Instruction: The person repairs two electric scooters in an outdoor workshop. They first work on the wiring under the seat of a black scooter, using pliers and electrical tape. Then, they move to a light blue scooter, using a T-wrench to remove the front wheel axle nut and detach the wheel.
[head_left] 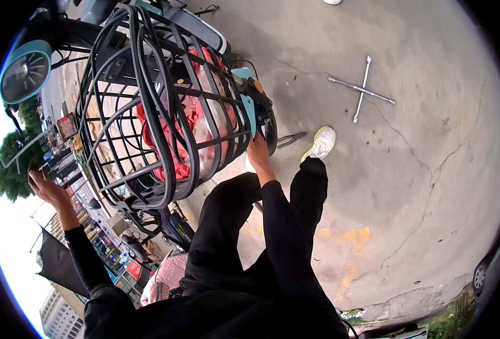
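Note:
My left hand [48,187] is raised at the far left, outside the basket. Its fingers look loosely bent and apart, with nothing plainly held in them. My right hand [258,153] reaches down beside the front wheel [270,127] of an electric scooter, below the teal fender panel [249,113]. The fingertips are hidden behind the panel and basket edge, so what they touch does not show. Between my arms is the black wire basket [168,130] on the scooter, with a red and clear plastic bag [190,124] inside it.
A four-way lug wrench [363,89] lies on the cracked concrete floor [397,169]. The scooter's round teal-rimmed headlight [25,70] is at upper left. My white shoe [322,142] stands near the wheel. Pink patterned cloth [168,277] and other scooters are at lower left.

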Motion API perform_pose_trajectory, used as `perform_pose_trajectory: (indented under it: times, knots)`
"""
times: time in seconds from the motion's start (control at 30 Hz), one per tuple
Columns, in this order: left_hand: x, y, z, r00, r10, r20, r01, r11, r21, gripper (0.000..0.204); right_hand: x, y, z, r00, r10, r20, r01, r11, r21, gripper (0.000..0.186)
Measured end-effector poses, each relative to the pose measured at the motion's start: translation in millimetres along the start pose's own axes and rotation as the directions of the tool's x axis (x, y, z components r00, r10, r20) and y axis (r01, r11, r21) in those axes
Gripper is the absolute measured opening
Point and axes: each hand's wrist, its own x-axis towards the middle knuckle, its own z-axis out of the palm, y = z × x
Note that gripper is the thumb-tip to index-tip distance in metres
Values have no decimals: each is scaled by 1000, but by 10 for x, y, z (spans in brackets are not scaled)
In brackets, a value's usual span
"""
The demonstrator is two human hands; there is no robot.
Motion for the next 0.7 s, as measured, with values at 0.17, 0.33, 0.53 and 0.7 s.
perform_pose_trajectory:
  times: [0.17, 0.33, 0.53, 0.7]
  knots:
    - [-3112, -658, -64, 614, -590, 525, 337, 797, 502, 52, -147, -195, -38, 999, 24, -47, -25, 999, -27, 82]
    - [-4653, -691, 1283, 252, -453, 855, 574, 781, 244, 89, -148, -178, 61, 990, 12, -138, -20, 998, -55, 83]
    - [-4923, -1085, 1875, 223, -327, 919, 885, 463, -50, 87, -24, -45, 50, 992, -124, 11, 122, 988, 94, 80]
    - [-5198, -1606, 2119, 402, -375, 836, 709, 705, -25, 66, 28, 131, -65, 920, -364, 142, 343, 927, 155, 77]
